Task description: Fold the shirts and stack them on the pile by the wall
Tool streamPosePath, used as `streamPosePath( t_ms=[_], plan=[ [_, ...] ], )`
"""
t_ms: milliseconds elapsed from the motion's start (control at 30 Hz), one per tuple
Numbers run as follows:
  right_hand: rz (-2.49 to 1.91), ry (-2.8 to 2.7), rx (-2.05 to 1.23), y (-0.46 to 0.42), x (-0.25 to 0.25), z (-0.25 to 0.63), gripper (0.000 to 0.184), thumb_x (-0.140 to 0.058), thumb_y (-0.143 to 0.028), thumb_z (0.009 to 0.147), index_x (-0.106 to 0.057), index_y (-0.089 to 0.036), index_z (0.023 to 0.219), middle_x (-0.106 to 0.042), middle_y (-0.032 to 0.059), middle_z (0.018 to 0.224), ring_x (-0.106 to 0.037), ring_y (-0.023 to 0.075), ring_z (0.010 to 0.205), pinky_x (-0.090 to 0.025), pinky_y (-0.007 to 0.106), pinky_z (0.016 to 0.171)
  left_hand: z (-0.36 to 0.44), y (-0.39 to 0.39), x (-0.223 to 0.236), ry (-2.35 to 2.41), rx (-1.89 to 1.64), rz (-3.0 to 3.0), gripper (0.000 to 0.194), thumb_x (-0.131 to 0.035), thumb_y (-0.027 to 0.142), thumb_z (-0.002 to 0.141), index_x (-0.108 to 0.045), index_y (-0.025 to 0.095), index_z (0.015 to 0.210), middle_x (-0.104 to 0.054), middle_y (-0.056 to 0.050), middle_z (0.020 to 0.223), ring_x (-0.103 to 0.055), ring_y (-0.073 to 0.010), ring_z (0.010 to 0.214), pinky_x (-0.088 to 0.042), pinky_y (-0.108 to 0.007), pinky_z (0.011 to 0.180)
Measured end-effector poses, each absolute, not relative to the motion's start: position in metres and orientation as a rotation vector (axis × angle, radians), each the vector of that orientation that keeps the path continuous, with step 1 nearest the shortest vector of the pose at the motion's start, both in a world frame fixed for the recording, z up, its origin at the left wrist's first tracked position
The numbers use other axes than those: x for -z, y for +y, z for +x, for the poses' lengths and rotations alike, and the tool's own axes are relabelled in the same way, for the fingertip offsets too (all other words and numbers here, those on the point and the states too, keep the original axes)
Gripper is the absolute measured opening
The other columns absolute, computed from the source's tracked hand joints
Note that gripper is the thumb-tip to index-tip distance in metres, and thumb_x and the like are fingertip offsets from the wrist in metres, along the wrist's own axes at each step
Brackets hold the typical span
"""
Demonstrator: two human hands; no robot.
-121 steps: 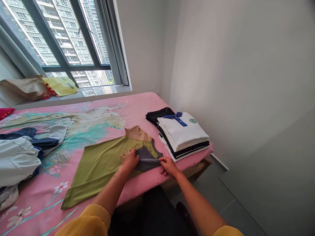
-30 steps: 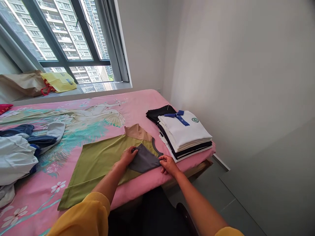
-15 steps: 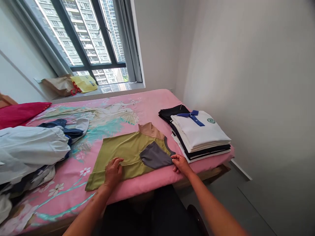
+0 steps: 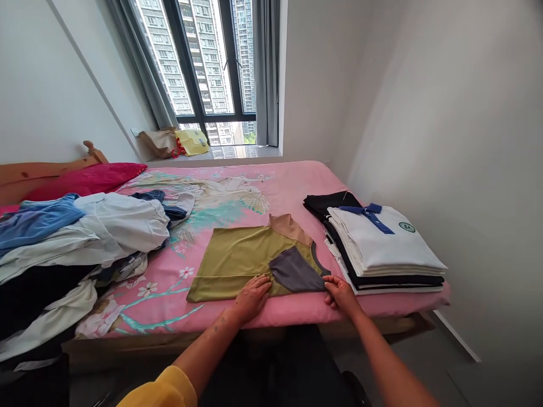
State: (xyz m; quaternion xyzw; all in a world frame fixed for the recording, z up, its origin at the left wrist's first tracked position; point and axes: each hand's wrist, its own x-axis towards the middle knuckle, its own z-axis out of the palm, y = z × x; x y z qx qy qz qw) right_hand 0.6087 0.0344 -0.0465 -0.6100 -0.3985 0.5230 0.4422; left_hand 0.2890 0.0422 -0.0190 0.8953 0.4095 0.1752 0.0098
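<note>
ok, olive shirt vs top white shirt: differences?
The olive shirt lies on the bed; the white shirt tops the stack.
The olive shirt has a gray collar; the white shirt, a blue collar.
Left hand and right hand touch the olive shirt, not the white shirt.
Both lie flat.

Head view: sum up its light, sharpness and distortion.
Head view: the buildings outside look pale and bright; the floor looks dim; left hand, right hand and olive shirt look fairly sharp; the window frame has slanting bars, probably wide-lens perspective; the picture's upper right corner darkens.
</note>
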Motion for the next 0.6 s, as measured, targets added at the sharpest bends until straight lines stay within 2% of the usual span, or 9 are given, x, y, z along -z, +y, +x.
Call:
streamPosePath(
  t_ms=[133,267,433,600],
  plan=[
    [-1.514,-1.008,-1.262,0.034,0.043,0.607,0.037,-0.055,-0.041,0.068,-0.051,-0.017,0.097,-0.054,-0.0076,0.052,-0.053,0.0105,0.036,-0.035,0.017,0.028,0.306,0.046,0.030,1.371,-0.504,2.788,0.045,-0.040,0.034,0.090,-0.045,0.024,0.134,-0.043,-0.006,0.143,-0.036,-0.0219,0.133,-0.027,-0.045,0.113],
    [-1.471,-1.001,-1.259,0.034,0.040,0.607,0.038,-0.058,-0.041,0.066,-0.051,-0.017,0.095,-0.056,-0.0067,0.057,-0.054,0.0106,0.037,-0.035,0.017,0.027,0.305,0.044,0.036,1.418,-0.422,2.865,0.053,-0.036,0.045,0.091,-0.036,0.024,0.140,-0.036,-0.005,0.147,-0.029,-0.0206,0.137,-0.017,-0.045,0.115],
    [-1.456,-0.952,-1.237,0.035,0.041,0.610,0.034,-0.054,-0.035,0.066,-0.052,-0.017,0.095,-0.055,-0.0067,0.055,-0.057,0.0124,0.041,-0.039,0.018,0.030,0.304,0.047,0.041,1.459,-0.472,2.903,0.063,-0.034,0.051,0.090,-0.031,0.016,0.143,-0.033,-0.009,0.148,-0.027,-0.0226,0.138,-0.018,-0.043,0.115],
    [-1.455,-0.916,-1.199,0.035,0.041,0.608,0.038,-0.060,-0.039,0.064,-0.052,-0.017,0.094,-0.056,-0.0060,0.060,-0.057,0.0125,0.040,-0.039,0.019,0.029,0.305,0.051,0.044,1.459,-0.493,2.906,0.065,-0.035,0.053,0.088,-0.032,0.017,0.143,-0.035,-0.008,0.147,-0.029,-0.0229,0.137,-0.019,-0.043,0.114]
  ],
)
